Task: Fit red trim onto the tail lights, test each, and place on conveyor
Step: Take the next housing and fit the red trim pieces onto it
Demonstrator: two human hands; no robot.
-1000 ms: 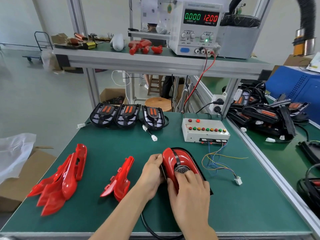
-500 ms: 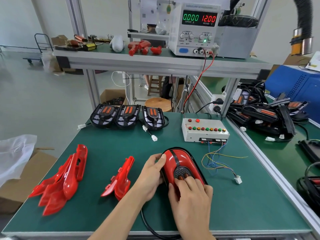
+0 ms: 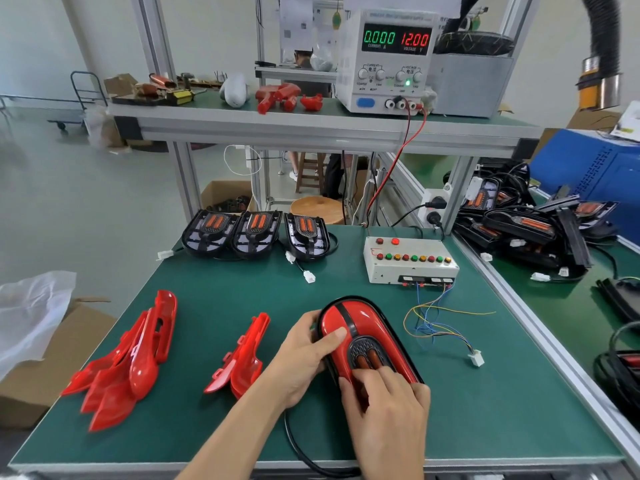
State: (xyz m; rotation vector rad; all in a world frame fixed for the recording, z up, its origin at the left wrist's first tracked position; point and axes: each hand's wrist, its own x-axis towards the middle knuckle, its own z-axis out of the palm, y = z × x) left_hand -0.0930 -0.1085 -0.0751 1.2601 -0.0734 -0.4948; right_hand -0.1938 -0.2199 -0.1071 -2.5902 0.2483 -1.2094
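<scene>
While both hands work at the near edge of the green bench [image 3: 346,292], I note the tail light [image 3: 367,341] lying flat on the mat just in front of me, its red trim [image 3: 363,320] already seated over the black housing, with the dark oval grille and two amber lenses showing through the opening. My left hand [image 3: 304,355] grips the left flank of the tail light, thumb laid across the top of the red cover and fingers curled round its edge. My right hand [image 3: 388,410] presses down on the near end, fingertips [image 3: 360,379] bent onto the red trim just below the grille. A black cable [image 3: 301,448] loops from under the light toward the bench edge. To the left lie a single loose red trim piece [image 3: 242,358] and, farther left, a stack of red trims [image 3: 128,358], well apart from the hands. Three bare tail light housings [image 3: 256,230] sit in a row at the far side. The test box [image 3: 408,259] with coloured buttons stands right of them, its wires ending in a white connector [image 3: 476,358] lying loose on the mat. On the shelf above, the power supply [image 3: 388,60] reads 0.000 and 12.00.
</scene>
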